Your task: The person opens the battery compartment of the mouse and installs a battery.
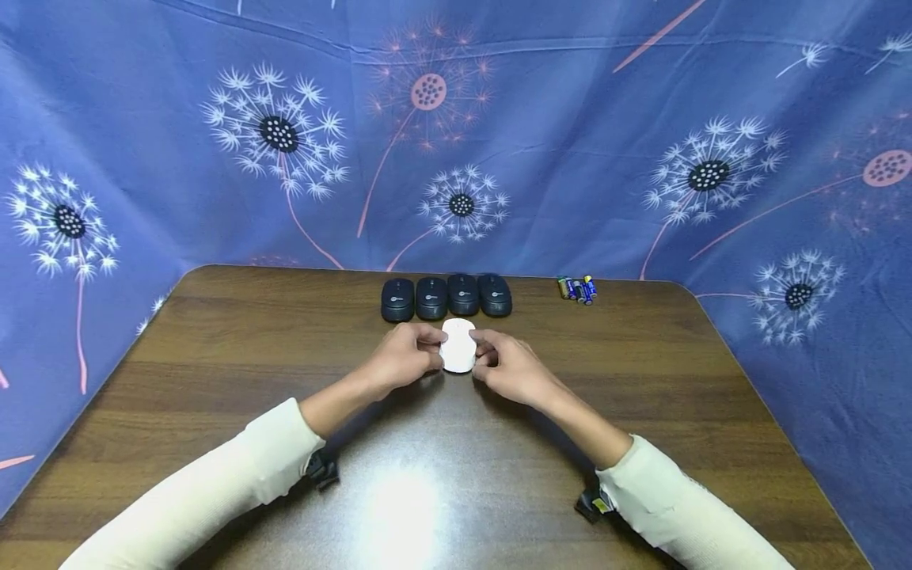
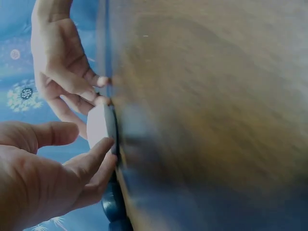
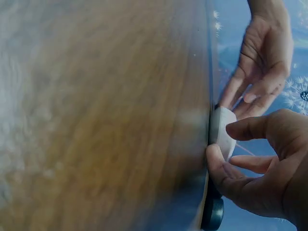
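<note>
A white computer mouse (image 1: 458,345) is between both hands near the middle of the table. My left hand (image 1: 404,356) holds its left side with the fingertips. In the left wrist view, the fingers of the left hand (image 2: 53,175) reach the mouse's edge. From the other side, my right hand (image 1: 518,366) pinches the mouse with thumb and fingers. The white mouse (image 3: 222,127) appears tipped on its side in the right wrist view, with a darker band along its base.
Just behind the white mouse, several black mice (image 1: 431,298) stand side by side in a row. A small group of batteries (image 1: 578,290) lies at the back right of the wooden table (image 1: 285,348). A blue dandelion-patterned cloth (image 1: 570,119) hangs behind.
</note>
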A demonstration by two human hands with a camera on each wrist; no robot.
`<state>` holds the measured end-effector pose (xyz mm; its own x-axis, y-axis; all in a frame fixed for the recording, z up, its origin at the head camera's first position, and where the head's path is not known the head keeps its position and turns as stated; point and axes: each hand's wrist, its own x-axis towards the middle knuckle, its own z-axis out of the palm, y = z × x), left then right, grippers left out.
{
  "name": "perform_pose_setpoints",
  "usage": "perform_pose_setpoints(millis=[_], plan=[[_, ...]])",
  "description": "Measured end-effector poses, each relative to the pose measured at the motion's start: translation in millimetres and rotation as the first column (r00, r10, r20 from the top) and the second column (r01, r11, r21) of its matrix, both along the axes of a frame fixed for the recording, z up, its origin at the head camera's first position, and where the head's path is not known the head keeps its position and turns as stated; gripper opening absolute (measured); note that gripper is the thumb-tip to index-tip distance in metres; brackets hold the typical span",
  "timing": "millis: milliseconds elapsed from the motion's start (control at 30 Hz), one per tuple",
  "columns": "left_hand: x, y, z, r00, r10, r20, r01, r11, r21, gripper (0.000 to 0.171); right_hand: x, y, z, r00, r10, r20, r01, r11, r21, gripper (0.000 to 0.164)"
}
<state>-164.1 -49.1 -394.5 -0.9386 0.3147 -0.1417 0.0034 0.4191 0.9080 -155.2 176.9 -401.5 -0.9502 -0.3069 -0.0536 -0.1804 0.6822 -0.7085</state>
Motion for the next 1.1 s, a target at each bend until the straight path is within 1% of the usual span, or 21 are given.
perform_pose_setpoints(millis=[133, 333, 533, 633, 767, 967, 1100], plan=[[-0.6, 1, 5.1, 1.000, 0.005, -0.001, -0.005, 1.000, 0.014, 0.049, 0.8, -3, 1.3, 0.997, 0.010, -0.075, -0.008, 0.999, 0.032, 0.064], [-0.8, 1, 2.8, 1.000, 0.014, 0.015, -0.015, 0.996, 0.083, 0.048, 1.6, -1, 2.7, 0.982, 0.025, -0.185, -0.015, 0.998, 0.056, 0.057], [-1.2, 0, 4.5, 0.999, 0.035, -0.029, -0.031, 0.991, 0.134, 0.044, -1.8, 2, 7.1, 0.967, 0.044, -0.252, -0.040, 0.999, 0.021, 0.050], [-0.9, -1, 4.2, 0.998, 0.045, -0.034, -0.039, 0.989, 0.141, 0.046, -3.4, 4, 8.2, 0.962, 0.049, -0.269, -0.047, 0.999, 0.014, 0.047], [-0.4, -2, 1.2, 0.998, 0.043, -0.049, -0.036, 0.989, 0.145, 0.048, -5.2, 4, 9.2, 0.964, 0.041, -0.262, -0.043, 0.999, -0.004, 0.043], [-0.7, -2, -2.3, 0.991, 0.026, -0.133, -0.006, 0.989, 0.145, 0.049, -7.8, 6, 10.5, 0.968, 0.000, -0.251, -0.007, 1.000, -0.026, 0.031], [-2.4, -1, -3.6, 0.983, 0.012, -0.185, 0.011, 0.992, 0.122, 0.049, -9.3, 9, 10.3, 0.970, -0.020, -0.241, 0.013, 0.999, -0.031, 0.028]])
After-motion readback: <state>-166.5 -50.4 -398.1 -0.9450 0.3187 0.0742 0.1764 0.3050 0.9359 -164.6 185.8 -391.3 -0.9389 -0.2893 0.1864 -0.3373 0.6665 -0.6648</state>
